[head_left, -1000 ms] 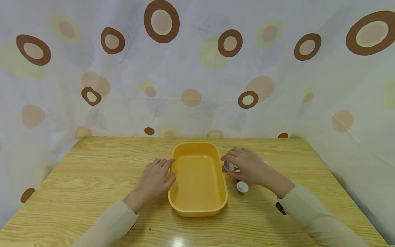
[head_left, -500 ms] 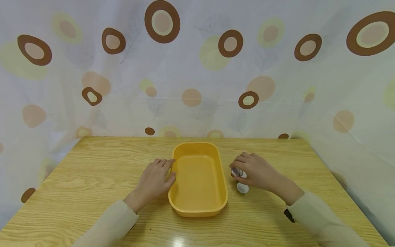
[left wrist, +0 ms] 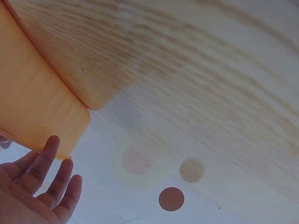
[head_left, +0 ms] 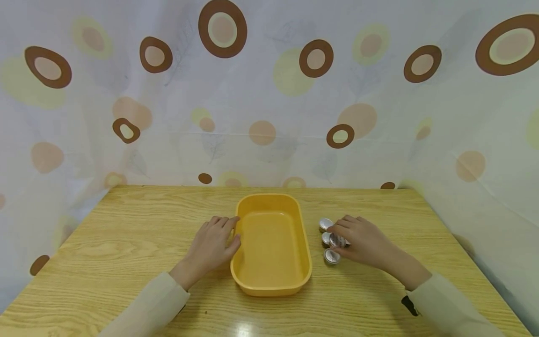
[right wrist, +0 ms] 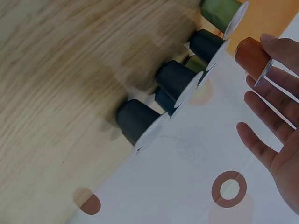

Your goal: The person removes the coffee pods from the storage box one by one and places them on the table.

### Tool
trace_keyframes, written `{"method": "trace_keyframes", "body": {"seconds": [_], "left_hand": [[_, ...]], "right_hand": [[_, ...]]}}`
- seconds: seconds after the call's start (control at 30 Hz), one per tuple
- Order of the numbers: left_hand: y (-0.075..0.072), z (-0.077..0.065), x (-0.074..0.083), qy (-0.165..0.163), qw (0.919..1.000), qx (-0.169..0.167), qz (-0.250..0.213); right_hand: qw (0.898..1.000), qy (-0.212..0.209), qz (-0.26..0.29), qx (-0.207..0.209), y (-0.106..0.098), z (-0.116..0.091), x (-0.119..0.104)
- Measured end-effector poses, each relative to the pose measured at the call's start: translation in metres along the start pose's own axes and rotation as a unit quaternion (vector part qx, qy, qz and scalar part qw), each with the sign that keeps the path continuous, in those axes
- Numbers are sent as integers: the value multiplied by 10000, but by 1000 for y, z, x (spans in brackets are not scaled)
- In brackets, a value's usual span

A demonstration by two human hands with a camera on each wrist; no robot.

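My right hand (head_left: 363, 239) pinches an orange-brown coffee capsule (right wrist: 252, 58) between thumb and fingertips, its silver lid facing up. This capsule hangs over a small group on the table to the right of the yellow plastic tray. Silver lids show there, such as on a rear capsule (head_left: 325, 224) and a front capsule (head_left: 331, 256). Seen from the right wrist, the group includes several dark capsules (right wrist: 139, 122) and a green capsule (right wrist: 218, 14). My left hand (head_left: 212, 242) rests with relaxed fingers at the left rim of the tray (head_left: 269, 252), thumb apart from the fingers.
The wood-grain table (head_left: 139, 234) reaches back to a pale curtain (head_left: 261, 103) with brown and yellow round prints. Nothing lies inside the tray. The curtain also closes off the table's left and right sides.
My right hand has moved right and slightly nearer with the capsule, away from the tray's right rim. More lids of the capsules on the table now show. My left hand stays put.
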State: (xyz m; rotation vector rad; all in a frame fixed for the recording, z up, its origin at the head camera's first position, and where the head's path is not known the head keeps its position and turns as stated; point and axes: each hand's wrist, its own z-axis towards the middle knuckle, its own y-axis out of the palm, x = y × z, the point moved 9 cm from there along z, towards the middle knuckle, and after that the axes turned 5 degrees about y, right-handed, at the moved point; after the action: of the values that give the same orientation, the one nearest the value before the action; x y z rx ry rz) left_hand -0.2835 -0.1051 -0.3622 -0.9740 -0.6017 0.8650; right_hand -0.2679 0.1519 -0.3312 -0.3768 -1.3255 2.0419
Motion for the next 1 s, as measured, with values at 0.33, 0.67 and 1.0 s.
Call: {"method": "trace_keyframes", "body": {"seconds": [0.33, 0.67, 1.0], "left_hand": [[0, 0, -1, -49, 10000, -34, -8], [0, 0, 0, -48, 10000, -63, 7], [-1, 0, 0, -62, 9999, -9, -84]], "right_hand": [[9996, 218, -14, -182, 0, -15, 11], [9979, 413, 21, -492, 10, -27, 14], [9987, 278, -34, -436, 16, -35, 12]]}}
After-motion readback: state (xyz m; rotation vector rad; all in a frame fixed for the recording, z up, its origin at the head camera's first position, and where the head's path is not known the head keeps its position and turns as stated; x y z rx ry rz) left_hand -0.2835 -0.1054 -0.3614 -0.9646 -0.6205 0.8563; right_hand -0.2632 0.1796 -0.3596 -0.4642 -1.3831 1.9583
